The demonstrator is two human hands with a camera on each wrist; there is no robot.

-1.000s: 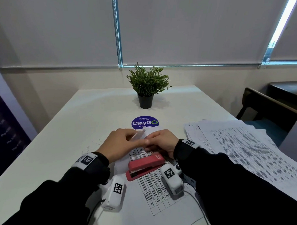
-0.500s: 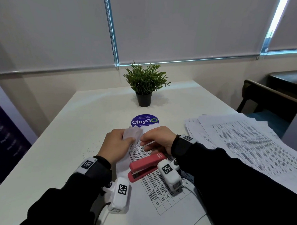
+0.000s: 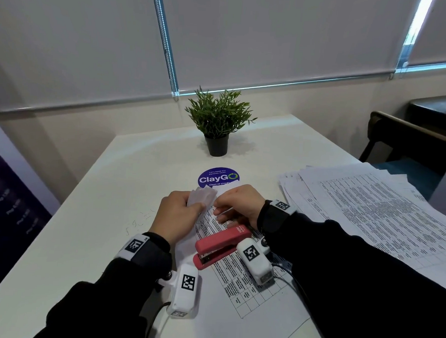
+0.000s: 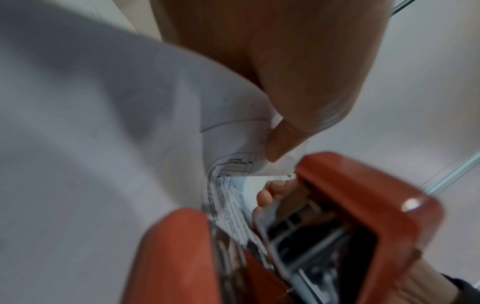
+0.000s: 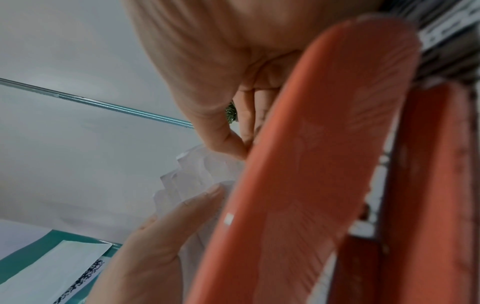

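- While the left hand [image 3: 176, 218] pinches the lifted, fanned corner of the papers [image 3: 240, 282] between thumb and curled fingers, the right hand [image 3: 241, 203] pinches the same corner from 3 o'clock, thumb against forefinger.
- Pot [image 3: 217, 146], black, at 12 o'clock from the hands: holds one green plant [image 3: 219, 112], upright.
- Papers: flat on the table [image 3: 108, 194], long axis running from the hands toward 5 o'clock. Only the far corner is raised, pointing to 12 o'clock.
- Stapler [image 3: 220, 241], red: rests on the papers at 6 o'clock from the right hand, long axis 2 to 8 o'clock, mouth ajar and facing 8 o'clock.
- Loose pile of printed sheets [image 3: 368, 213] at 3 o'clock, well apart from the hands; cut off by the frame edge and a sleeve [image 3: 340, 276].
- Stapler's rear is hidden under the right hand, and whether any finger grips it cannot be told. Both wrist views are blurred.
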